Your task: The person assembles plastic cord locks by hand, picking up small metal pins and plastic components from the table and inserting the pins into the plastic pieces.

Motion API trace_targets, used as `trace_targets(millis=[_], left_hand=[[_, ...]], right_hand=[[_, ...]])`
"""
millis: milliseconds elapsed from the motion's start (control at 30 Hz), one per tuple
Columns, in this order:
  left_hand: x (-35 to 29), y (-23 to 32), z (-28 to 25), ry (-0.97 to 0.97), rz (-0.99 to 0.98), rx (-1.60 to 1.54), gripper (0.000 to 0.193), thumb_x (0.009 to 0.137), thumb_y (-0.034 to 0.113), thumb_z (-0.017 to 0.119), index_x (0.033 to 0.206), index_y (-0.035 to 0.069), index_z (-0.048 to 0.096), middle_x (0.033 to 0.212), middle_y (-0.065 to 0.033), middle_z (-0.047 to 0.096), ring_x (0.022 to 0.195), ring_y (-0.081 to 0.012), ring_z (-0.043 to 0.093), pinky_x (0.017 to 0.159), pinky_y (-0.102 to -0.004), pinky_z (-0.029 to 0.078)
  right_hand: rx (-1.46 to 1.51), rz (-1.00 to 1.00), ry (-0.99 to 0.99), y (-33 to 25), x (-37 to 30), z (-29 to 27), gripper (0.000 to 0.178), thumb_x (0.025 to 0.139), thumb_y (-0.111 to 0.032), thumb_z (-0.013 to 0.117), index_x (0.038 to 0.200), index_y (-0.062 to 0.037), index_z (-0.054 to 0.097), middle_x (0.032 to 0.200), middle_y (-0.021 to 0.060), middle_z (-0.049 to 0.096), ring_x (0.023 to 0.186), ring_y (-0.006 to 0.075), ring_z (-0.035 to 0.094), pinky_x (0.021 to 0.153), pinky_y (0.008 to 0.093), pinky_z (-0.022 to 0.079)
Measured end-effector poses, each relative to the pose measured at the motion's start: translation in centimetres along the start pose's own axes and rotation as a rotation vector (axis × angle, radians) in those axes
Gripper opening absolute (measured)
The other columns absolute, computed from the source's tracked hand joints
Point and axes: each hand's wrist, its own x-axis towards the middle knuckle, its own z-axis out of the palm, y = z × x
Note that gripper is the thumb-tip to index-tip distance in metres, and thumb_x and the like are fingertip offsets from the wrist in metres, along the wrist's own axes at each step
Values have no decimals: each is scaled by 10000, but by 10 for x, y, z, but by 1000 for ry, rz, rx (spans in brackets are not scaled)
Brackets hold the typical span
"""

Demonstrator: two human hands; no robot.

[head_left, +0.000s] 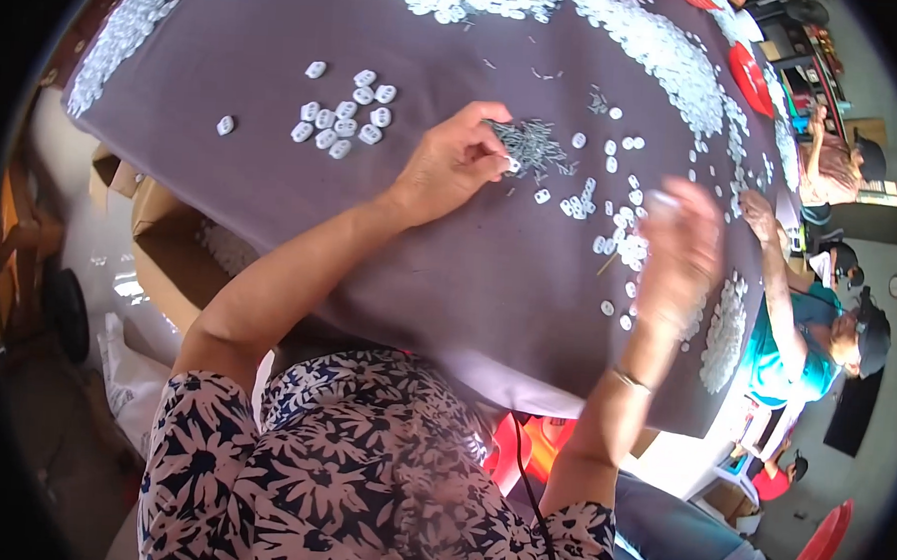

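My left hand (451,162) is closed in a pinch on a small white plastic piece (514,166) with dark holes. Its fingertips are right beside a heap of thin grey metal screws or nails (536,147). My right hand (682,252) is raised over the right part of the table and smeared by motion. A whitish spot shows near its fingertips, but I cannot make out whether it is a held piece. Loose white pieces (625,250) lie under and beside that hand. Left of my left hand sits a group of two-holed white pieces (345,127).
A brown cloth (418,289) covers the table. Big piles of white pieces (649,49) line its far side, with another pile (129,36) at far left. Open cardboard box (174,258) stands below the left edge. A person in teal (801,345) works at the right.
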Motion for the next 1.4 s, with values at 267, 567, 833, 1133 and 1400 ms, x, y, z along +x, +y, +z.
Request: trace_targets(millis=[267,567,833,1133,1400], left_hand=[[4,0,9,-40,2,21,69,856,-44,619,915,-10,612,1184,-20,509,739,-45,568,585,-203,459],[4,4,8,-66,-19,67,384,878,-36,599,1229,28,457,800,11,603,724,-51,556,659,-191,465],[3,1,6,-41,-5,32,338,856,7,619,1170,13,496,798,-22,635,685,-73,582,656,-222,476],[3,7,8,-27,-33,25,322,860,9,615,1165,15,512,787,-18,626,698,-72,583,674,-220,482],[1,4,5,-71,-19,101,392,871,-34,601,1228,61,469,833,-2,630,736,-62,565,684,-206,473]], right_hand=[[50,323,-241,40,0,13,152,862,-27,653,1011,-18,685,872,32,675,743,84,609,671,223,502],[-878,-87,-299,41,-31,-7,125,806,-16,668,930,-28,676,775,58,669,636,131,636,580,253,504],[-812,-51,-260,26,-34,5,111,793,-64,719,886,-28,671,678,33,625,552,92,576,511,251,456],[-627,29,-564,31,-27,0,220,766,40,696,971,-27,657,826,28,601,671,91,557,596,228,455],[-647,-119,-532,40,-39,11,187,736,70,705,880,-9,617,756,41,571,619,121,569,550,250,466]])
